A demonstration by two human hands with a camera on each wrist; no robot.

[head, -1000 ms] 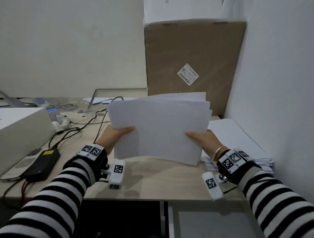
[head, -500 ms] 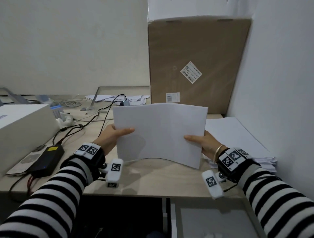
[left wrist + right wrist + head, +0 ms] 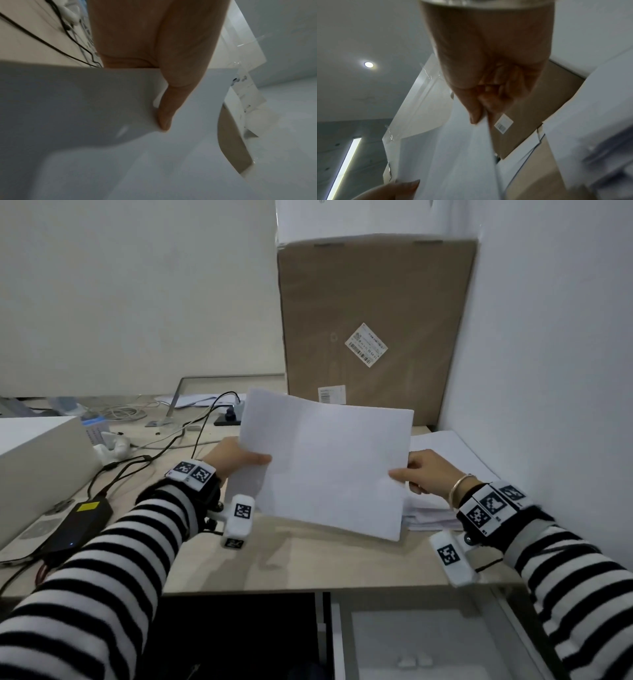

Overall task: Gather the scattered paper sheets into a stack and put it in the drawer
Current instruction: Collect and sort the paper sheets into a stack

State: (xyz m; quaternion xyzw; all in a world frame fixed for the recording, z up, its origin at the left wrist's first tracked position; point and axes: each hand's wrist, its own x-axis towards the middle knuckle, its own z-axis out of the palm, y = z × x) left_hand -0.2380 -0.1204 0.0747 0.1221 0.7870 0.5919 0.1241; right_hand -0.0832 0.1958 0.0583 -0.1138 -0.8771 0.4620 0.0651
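Both hands have carried the paper stack [image 3: 325, 463] lower and tipped it since half a second ago; its top edge now leans toward 11 o'clock and the lower corner hangs just above the desk [image 3: 308, 563]. Left hand [image 3: 233, 458] pinches the stack's 9 o'clock edge, thumb on the near face. Right hand [image 3: 424, 470] pinches the 3 o'clock edge, fingers curled behind. At 5 o'clock, below the desk edge, the drawer [image 3: 428, 642] stands open.
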